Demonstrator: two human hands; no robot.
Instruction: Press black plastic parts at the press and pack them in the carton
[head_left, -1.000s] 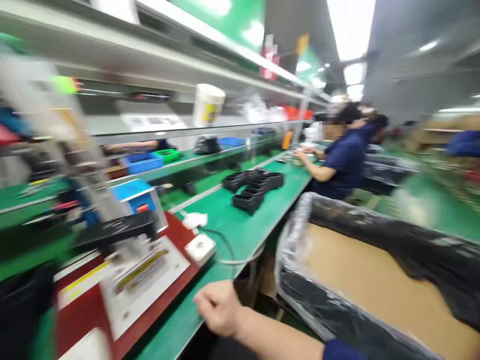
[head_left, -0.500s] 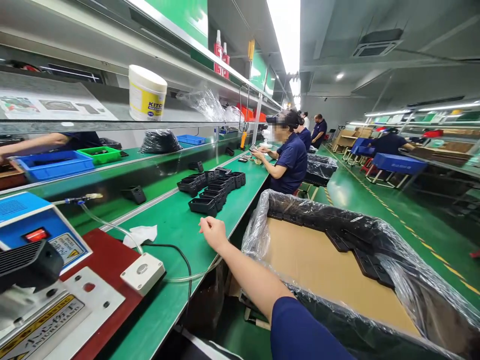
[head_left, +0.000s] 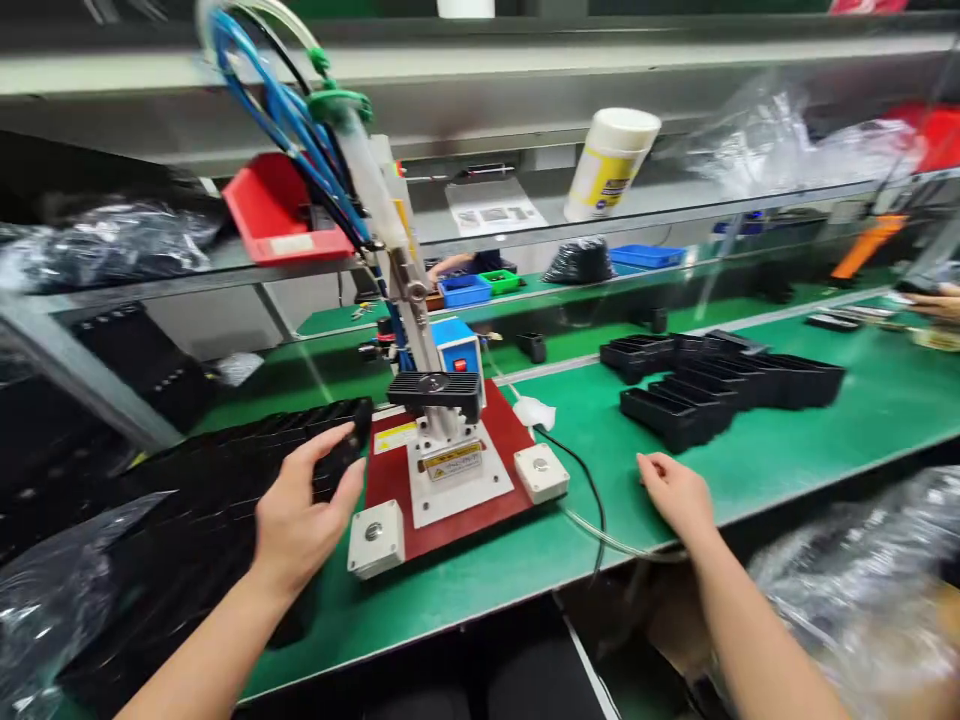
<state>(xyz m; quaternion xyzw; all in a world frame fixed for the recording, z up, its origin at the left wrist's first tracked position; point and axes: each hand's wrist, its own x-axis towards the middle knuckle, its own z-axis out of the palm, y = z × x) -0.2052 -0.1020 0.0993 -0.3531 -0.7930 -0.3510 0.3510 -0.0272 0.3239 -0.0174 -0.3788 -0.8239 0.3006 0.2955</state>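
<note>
My left hand (head_left: 304, 515) is held beside the press with thumb and fingers apart, nothing visibly gripped. It is in front of a heap of black plastic parts (head_left: 217, 470), close to the left white button box (head_left: 376, 538). My right hand (head_left: 677, 497) is low over the green bench with its fingers curled in, and no object shows in it. Between the hands stands the press (head_left: 450, 440) on a dark red base (head_left: 457, 515), with a black ribbed part (head_left: 435, 393) seated on its fixture. Beyond my right hand lie rows of black plastic housings (head_left: 720, 385).
A second white button box (head_left: 541, 472) sits on the base's right corner, with a black cable (head_left: 589, 475) and clear tube beside it. Blue tubes and a red bin (head_left: 281, 215) are above. A plastic-lined box (head_left: 855, 590) stands at the lower right; a person's hand (head_left: 941, 303) is at the far right.
The view has swung left from the aisle to the press. My left hand has come into view; my right hand is still near the housings, fingers curled.
</note>
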